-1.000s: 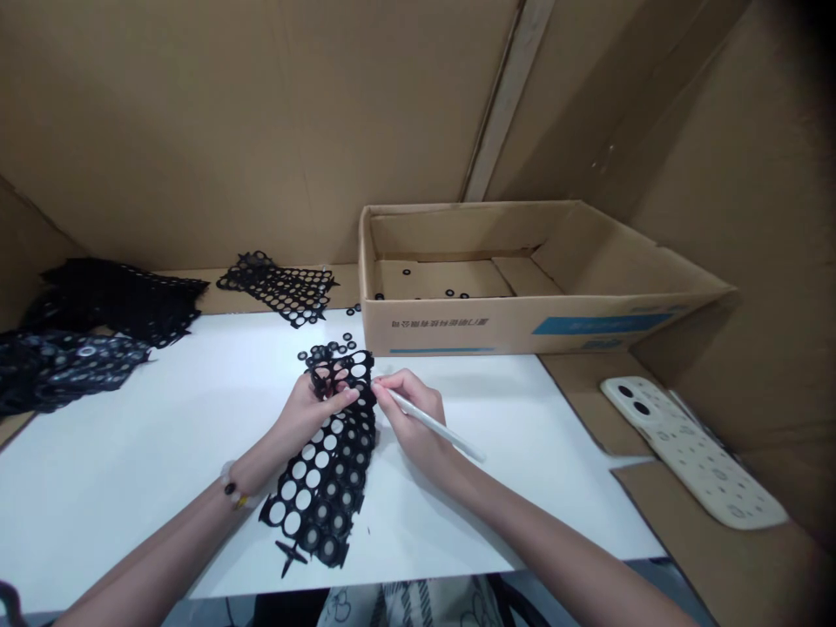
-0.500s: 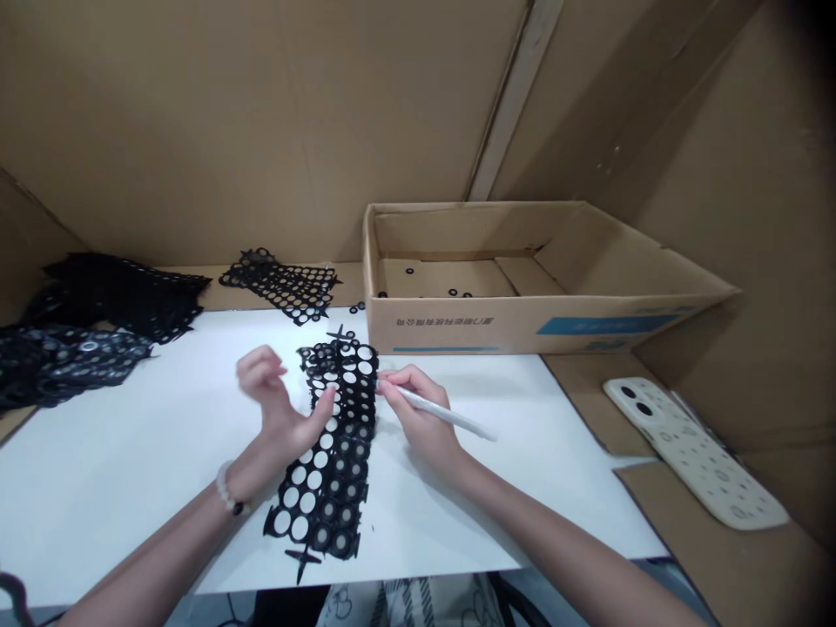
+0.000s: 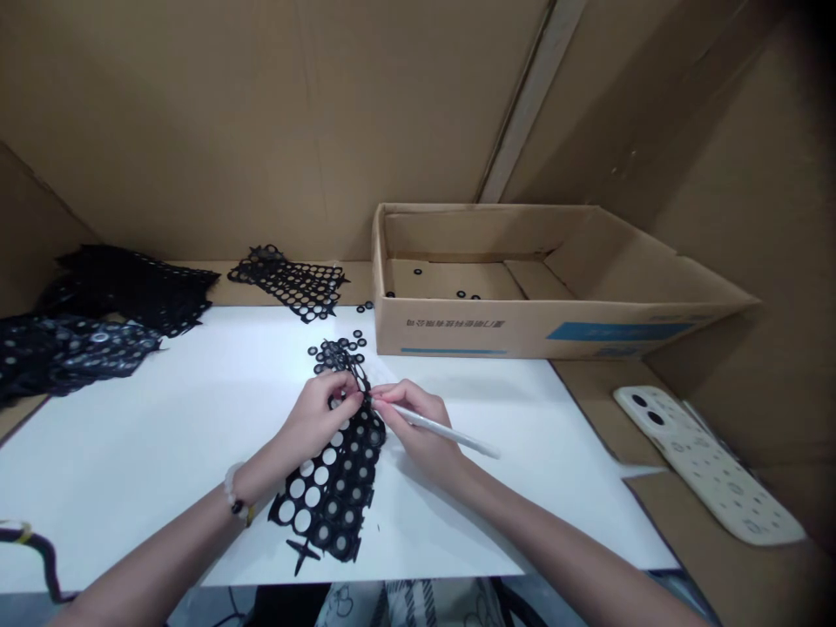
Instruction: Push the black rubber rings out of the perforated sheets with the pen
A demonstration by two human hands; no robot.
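The left hand (image 3: pixel 320 416) is curling closed on the upper part of a black perforated sheet (image 3: pixel 333 489), pinching it in front of the cardboard box (image 3: pixel 522 335), with the wrist angled in and a beaded bracelet (image 3: pixel 235 493) sitting on it. The sheet's lower end is lying on a white board (image 3: pixel 144 453). The right hand (image 3: pixel 414 422) is gripping a white pen-like tool (image 3: pixel 450 433) between thumb and fingers, its tip pressing in at the sheet beside the left hand. Inside the cardboard box, a few small black rings (image 3: pixel 418 272) are lying on the bottom. Left of the box, more black perforated sheets (image 3: pixel 287 283) are lying in piles, and right of it rests a cream perforated plate (image 3: pixel 709 466).
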